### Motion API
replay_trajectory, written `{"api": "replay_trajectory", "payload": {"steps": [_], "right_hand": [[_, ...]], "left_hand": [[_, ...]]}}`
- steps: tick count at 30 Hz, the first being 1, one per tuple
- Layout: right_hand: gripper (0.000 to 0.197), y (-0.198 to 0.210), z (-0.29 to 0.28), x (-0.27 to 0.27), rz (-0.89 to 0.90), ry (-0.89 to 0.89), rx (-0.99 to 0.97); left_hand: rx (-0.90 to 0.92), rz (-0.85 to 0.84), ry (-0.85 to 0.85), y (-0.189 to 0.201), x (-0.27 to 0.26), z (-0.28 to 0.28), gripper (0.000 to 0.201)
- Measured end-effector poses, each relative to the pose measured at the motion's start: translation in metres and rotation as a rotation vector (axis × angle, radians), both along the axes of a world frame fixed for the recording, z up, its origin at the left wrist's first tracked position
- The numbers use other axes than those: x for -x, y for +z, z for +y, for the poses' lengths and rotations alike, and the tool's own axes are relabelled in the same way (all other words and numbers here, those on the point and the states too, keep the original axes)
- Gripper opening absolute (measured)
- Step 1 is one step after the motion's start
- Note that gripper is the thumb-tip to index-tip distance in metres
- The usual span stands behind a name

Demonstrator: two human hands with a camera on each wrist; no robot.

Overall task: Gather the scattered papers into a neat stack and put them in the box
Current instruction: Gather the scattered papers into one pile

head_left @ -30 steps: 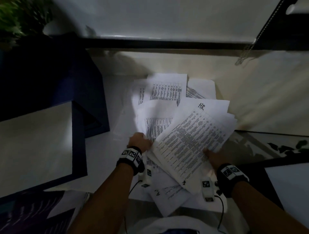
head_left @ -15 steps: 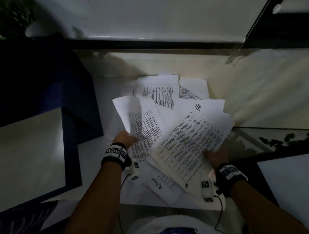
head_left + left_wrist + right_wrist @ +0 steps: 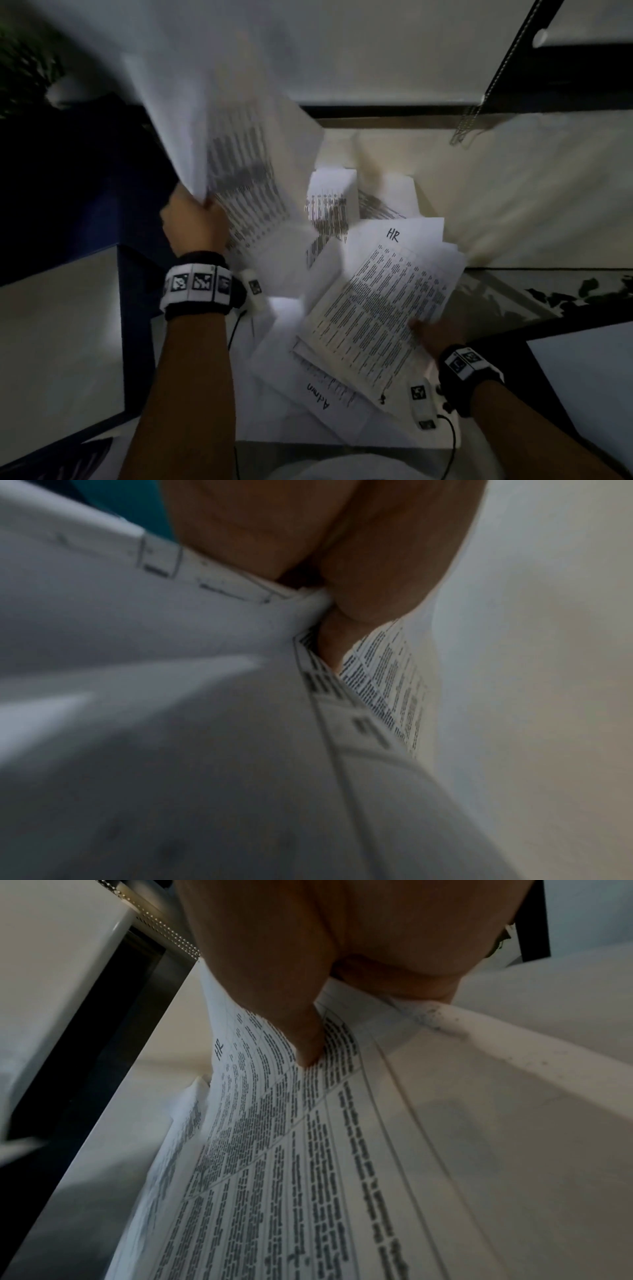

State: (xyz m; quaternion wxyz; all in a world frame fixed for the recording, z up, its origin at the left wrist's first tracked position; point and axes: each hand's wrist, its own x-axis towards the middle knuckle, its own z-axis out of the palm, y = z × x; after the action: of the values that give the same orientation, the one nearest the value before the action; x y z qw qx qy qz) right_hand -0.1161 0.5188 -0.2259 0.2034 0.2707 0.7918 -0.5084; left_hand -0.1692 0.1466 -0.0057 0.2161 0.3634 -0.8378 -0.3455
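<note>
My left hand point(image 3: 195, 219) grips a bundle of printed sheets point(image 3: 236, 154) by their lower edge and holds them raised and blurred at the upper left; the left wrist view shows the fingers point(image 3: 369, 582) pinching the sheets point(image 3: 205, 696). My right hand point(image 3: 433, 334) holds a fanned stack topped by the sheet marked HR point(image 3: 380, 301), thumb point(image 3: 301, 1031) pressed on the print point(image 3: 308, 1150). More loose papers point(image 3: 329, 202) lie on the table beyond, and a sheet marked Admin point(image 3: 308, 390) lies under the stack. The dark blue box point(image 3: 137, 325) stands open at the left.
A pale wall or cloth point(image 3: 513, 192) rises behind the papers. At the right lies a glass surface point(image 3: 507, 294) with dark leaf shapes. A plant point(image 3: 24, 68) sits at the top left, a beaded cord point(image 3: 479, 113) hangs at the top right.
My left hand has lifted its sheets off the table, up and to the left. The right hand and its HR stack have stayed where they were.
</note>
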Motion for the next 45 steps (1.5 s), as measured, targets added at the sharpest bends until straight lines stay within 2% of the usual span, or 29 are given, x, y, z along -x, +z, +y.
{"api": "replay_trajectory", "payload": {"steps": [3, 6, 9, 11, 13, 14, 15, 16, 17, 18, 19, 20, 21, 22, 25, 26, 27, 29, 31, 33, 34, 35, 37, 38, 40, 42, 45], "right_hand": [[0.05, 0.009, -0.001, -0.001, -0.016, -0.01, 0.01], [0.054, 0.013, -0.002, 0.003, -0.074, 0.007, -0.018], [0.049, 0.004, 0.003, 0.007, -0.131, 0.095, -0.049], [0.044, 0.009, 0.005, 0.008, -0.122, 0.126, -0.054], [0.055, 0.01, 0.006, 0.009, -0.1, 0.128, -0.021], [0.067, 0.009, 0.008, 0.008, -0.1, 0.119, -0.005], [0.086, -0.013, 0.017, 0.009, -0.097, 0.095, 0.003], [0.105, -0.022, 0.021, 0.008, -0.108, 0.093, 0.006], [0.116, -0.03, 0.025, 0.008, -0.12, 0.091, 0.017], [0.115, -0.037, 0.029, 0.009, -0.114, 0.091, 0.026], [0.104, -0.042, 0.031, 0.009, -0.101, 0.093, 0.031], [0.093, -0.032, 0.029, 0.009, -0.098, 0.104, 0.032], [0.086, -0.015, 0.023, 0.008, -0.093, 0.092, 0.035], [0.08, -0.003, 0.018, 0.008, -0.09, 0.077, 0.064], [0.048, 0.018, 0.006, 0.009, -0.082, -0.055, 0.139], [0.045, 0.02, 0.004, 0.009, -0.073, -0.116, 0.168], [0.046, 0.022, 0.0, 0.009, -0.063, -0.184, 0.207], [0.063, 0.025, -0.005, 0.007, -0.014, -0.232, 0.26], [0.076, 0.023, -0.005, 0.004, 0.003, -0.139, 0.25], [0.067, 0.021, -0.003, 0.0, 0.012, -0.04, 0.212], [0.062, 0.023, -0.001, -0.002, 0.018, -0.048, 0.21], [0.062, 0.023, 0.002, -0.004, 0.019, -0.078, 0.219], [0.064, 0.029, 0.008, -0.008, 0.027, -0.157, 0.223], [0.063, 0.031, 0.013, -0.01, 0.041, -0.181, 0.232], [0.057, 0.039, 0.018, -0.015, 0.067, -0.189, 0.223], [0.056, 0.042, 0.024, -0.02, 0.08, -0.199, 0.192], [0.059, 0.039, 0.025, -0.026, 0.1, -0.181, 0.137]], "left_hand": [[-0.197, 0.152, 0.004, 0.021, 0.009, -0.01, 0.038], [-0.403, 0.134, -0.1, 0.004, 0.015, -0.009, 0.036], [-0.486, -0.148, -0.259, -0.054, 0.014, 0.01, 0.033], [-0.475, -0.361, -0.37, -0.099, 0.006, 0.025, 0.047], [-0.45, -0.565, -0.446, -0.133, -0.005, 0.036, 0.071], [-0.44, -0.618, -0.478, -0.155, -0.008, 0.036, 0.087], [-0.441, -0.669, -0.519, -0.164, -0.012, 0.038, 0.099], [-0.462, -0.679, -0.552, -0.166, -0.015, 0.042, 0.1], [-0.477, -0.676, -0.567, -0.17, -0.015, 0.041, 0.087], [-0.469, -0.657, -0.566, -0.167, -0.015, 0.043, 0.057], [-0.435, -0.624, -0.547, -0.161, -0.014, 0.045, 0.025], [-0.385, -0.591, -0.533, -0.163, -0.011, 0.043, 0.013], [-0.338, -0.562, -0.54, -0.16, -0.009, 0.045, 0.013], [-0.327, -0.544, -0.535, -0.162, -0.007, 0.046, 0.021], [-0.334, -0.557, -0.525, -0.16, -0.007, 0.062, 0.066], [-0.34, -0.559, -0.543, -0.163, -0.009, 0.072, 0.07], [-0.33, -0.557, -0.572, -0.165, -0.012, 0.083, 0.07], [-0.314, -0.552, -0.612, -0.169, -0.018, 0.106, 0.064], [-0.312, -0.562, -0.629, -0.172, -0.021, 0.124, 0.06], [-0.319, -0.562, -0.641, -0.174, -0.022, 0.132, 0.047], [-0.288, -0.545, -0.657, -0.176, -0.019, 0.13, 0.041], [-0.238, -0.551, -0.656, -0.177, -0.016, 0.125, 0.04], [-0.058, -0.584, -0.638, -0.184, -0.012, 0.108, 0.05], [0.03, -0.581, -0.587, -0.188, -0.01, 0.097, 0.053], [0.088, -0.516, -0.399, -0.188, -0.007, 0.075, 0.045], [0.066, -0.506, -0.282, -0.185, -0.004, 0.054, 0.07], [-0.027, -0.632, -0.323, -0.186, 0.006, 0.035, 0.116]]}}
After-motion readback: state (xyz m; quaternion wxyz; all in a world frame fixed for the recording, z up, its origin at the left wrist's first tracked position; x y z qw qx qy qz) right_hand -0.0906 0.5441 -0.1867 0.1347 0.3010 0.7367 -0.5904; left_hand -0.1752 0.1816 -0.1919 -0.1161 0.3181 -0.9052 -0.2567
